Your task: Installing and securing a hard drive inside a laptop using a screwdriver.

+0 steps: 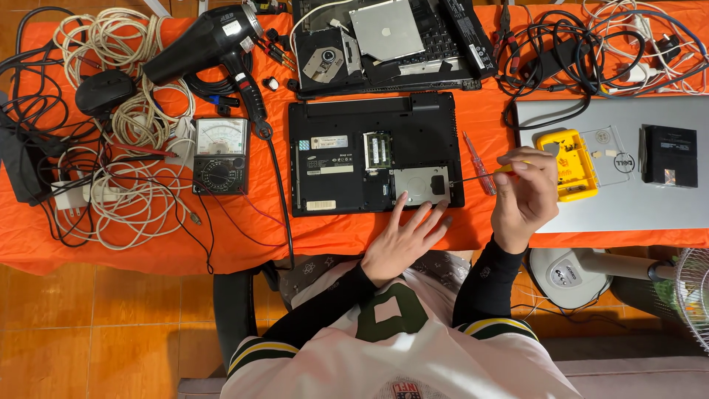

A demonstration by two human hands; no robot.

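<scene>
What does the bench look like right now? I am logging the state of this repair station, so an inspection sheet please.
Surface: table under an orange cloth, crowded.
Job's things: black laptop lying underside up, bottom panels open; slim screwdriver with its tip at the drive bay.
Clutter: black hair dryer, analog multimeter, second opened laptop, silver laptop carrying a yellow bit case, black mouse.
Grippers: left hand flat at the black laptop's front edge; right hand pinching the screwdriver handle.
Cables: white coils at left, black and white tangle top right.
Surroundings: tiled floor, a fan's base at right.
</scene>
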